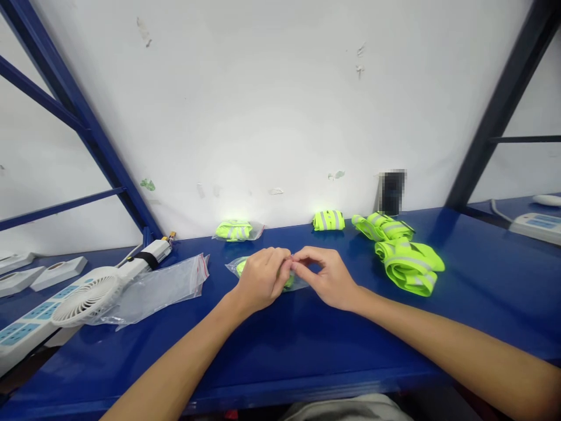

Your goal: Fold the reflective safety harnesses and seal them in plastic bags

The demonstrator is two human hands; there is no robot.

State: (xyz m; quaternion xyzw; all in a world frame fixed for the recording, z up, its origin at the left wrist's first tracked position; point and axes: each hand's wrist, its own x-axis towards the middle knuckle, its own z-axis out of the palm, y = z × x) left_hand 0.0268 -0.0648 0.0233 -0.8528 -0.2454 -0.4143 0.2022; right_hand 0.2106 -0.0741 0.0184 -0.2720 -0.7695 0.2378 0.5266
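A clear zip bag (pixel 300 285) with a neon yellow-green bundle (pixel 241 266) inside lies on the blue table, largely covered by my hands. My left hand (pixel 263 278) is closed on its upper edge, fingers curled. Thumb and forefinger of my right hand (pixel 326 276) pinch the same edge, and the two hands' fingertips meet there. Behind them, against the wall, sits another bagged neon bundle (pixel 234 230). Farther right is a rolled neon band with silver stripes (pixel 328 220). Two looser reflective neon rolls (pixel 412 266) (pixel 383 226) lie to the right of my right hand.
Flat clear zip bags (pixel 162 289) are stacked at left, partly under a white handheld fan (pixel 87 301). A long white power strip (pixel 33 321) lies beside it. A dark, pixelated object (pixel 391 193) leans on the wall. Blue metal posts (pixel 103 149) frame the table (pixel 342 356).
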